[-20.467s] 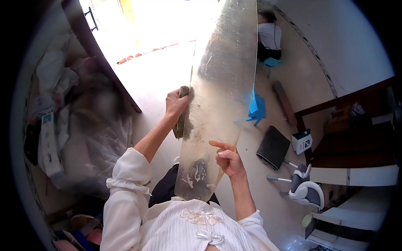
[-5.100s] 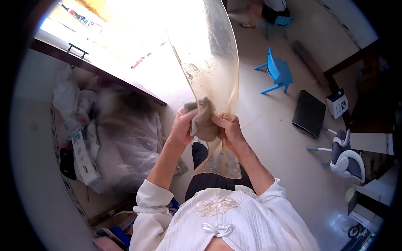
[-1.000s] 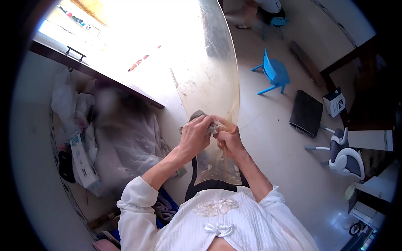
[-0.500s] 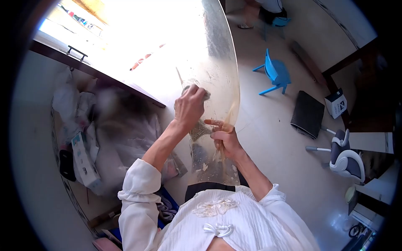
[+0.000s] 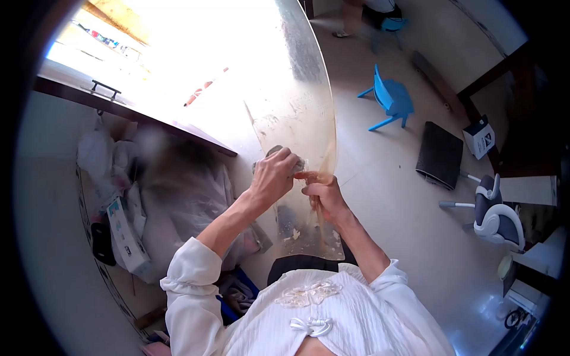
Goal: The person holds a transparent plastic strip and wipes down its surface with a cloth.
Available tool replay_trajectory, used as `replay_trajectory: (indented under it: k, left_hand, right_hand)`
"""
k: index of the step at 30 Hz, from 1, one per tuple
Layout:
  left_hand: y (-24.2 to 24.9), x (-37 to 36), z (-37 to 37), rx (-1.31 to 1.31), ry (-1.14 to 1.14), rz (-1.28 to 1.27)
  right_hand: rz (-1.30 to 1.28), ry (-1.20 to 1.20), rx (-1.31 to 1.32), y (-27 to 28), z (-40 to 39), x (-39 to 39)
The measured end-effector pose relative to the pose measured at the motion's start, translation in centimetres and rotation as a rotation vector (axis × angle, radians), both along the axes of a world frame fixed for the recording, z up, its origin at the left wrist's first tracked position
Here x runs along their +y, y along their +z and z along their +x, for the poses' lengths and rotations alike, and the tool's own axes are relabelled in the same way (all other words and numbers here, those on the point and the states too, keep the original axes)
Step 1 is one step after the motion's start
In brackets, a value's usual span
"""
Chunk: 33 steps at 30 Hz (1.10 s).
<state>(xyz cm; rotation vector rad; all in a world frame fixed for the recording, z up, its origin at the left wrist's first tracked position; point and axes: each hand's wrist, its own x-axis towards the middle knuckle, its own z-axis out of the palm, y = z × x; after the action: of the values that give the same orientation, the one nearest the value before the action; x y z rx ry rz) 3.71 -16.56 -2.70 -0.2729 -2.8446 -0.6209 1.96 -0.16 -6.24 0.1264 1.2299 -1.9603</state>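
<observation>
Two hands meet at one long, curved, translucent plastic sheet, smeared and cloudy, its long axis running from the lap at 6 o'clock up toward 12 o'clock. Left hand has its fingers curled tight around a crumpled grey-brown cloth, pressed to the sheet's left face. Right hand pinches the right edge, touching the left at 3 o'clock. Blue plastic child's chair stands well apart at 1 o'clock.
</observation>
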Motion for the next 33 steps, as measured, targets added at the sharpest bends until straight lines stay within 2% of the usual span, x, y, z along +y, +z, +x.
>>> replay_trajectory:
  k: [3, 5, 7, 9, 11, 13, 14, 17, 19, 21, 25, 28, 30, 31, 33]
  left_hand:
    - [0.2, -1.0, -1.6, -0.031, 0.003, -0.025]
    - [0.7, -1.5, -3.9, 0.018, 0.203, -0.055]
    - [-0.1, -0.9, -3.6, 0.004, 0.197, -0.026]
    - [0.1, 0.3, -1.1, -0.057, 0.014, 0.064]
    - [-0.4, -0.3, -0.6, -0.075, -0.022, 0.038]
    - [-0.2, -0.6, -2.7, -0.039, 0.026, -0.013]
    - [0.2, -1.1, -4.1, -0.042, 0.135, -0.019]
    - [-0.5, -0.9, -3.9, -0.061, 0.173, 0.001]
    - [-0.8, -0.1, -1.5, -0.105, 0.041, 0.032]
    - [-1.2, -0.6, -1.6, -0.154, 0.036, 0.029]
    - [-0.5, -1.2, -5.0, -0.064, 0.294, -0.017]
    - [-0.9, -0.3, -2.7, -0.132, 0.121, 0.101]
    - [-0.7, -0.4, -2.2, -0.186, 0.070, 0.063]
    - [-0.7, -0.9, -2.9, -0.225, 0.083, 0.055]
    - [0.1, -2.0, -5.4, -0.148, 0.276, -0.014]
  right_hand:
    - [0.029, 0.026, 0.024, -0.8, 0.5, 0.4]
    - [-0.046, 0.038, -0.008, -0.6, 0.4, 0.0]
    - [-0.018, 0.023, -0.013, 0.2, 0.3, 0.0]
    - [0.037, -0.009, -0.020, 0.4, -0.1, 0.0]
    - [0.035, -0.012, 0.008, -0.4, 0.0, -0.2]
    - [0.040, 0.019, 0.043, -0.7, -0.1, 0.2]
    - [0.013, 0.021, 0.025, -0.6, -0.1, 0.1]
    - [0.004, 0.012, -0.003, -0.2, 0.0, -0.1]
    - [0.025, -0.017, -0.005, -0.3, -0.3, -0.1]
    - [0.045, 0.025, 0.018, -0.7, -0.4, 0.1]
    - [0.012, 0.027, 0.006, -0.7, -0.2, -0.4]
    - [0.022, -0.011, 0.001, -0.9, -0.8, -0.1]
    - [0.047, 0.031, 0.012, -1.3, -0.7, 0.2]
    - [0.051, 0.034, 0.009, -1.3, -0.4, 0.4]
    - [0.023, 0.018, 0.030, -1.1, -0.5, -0.2]
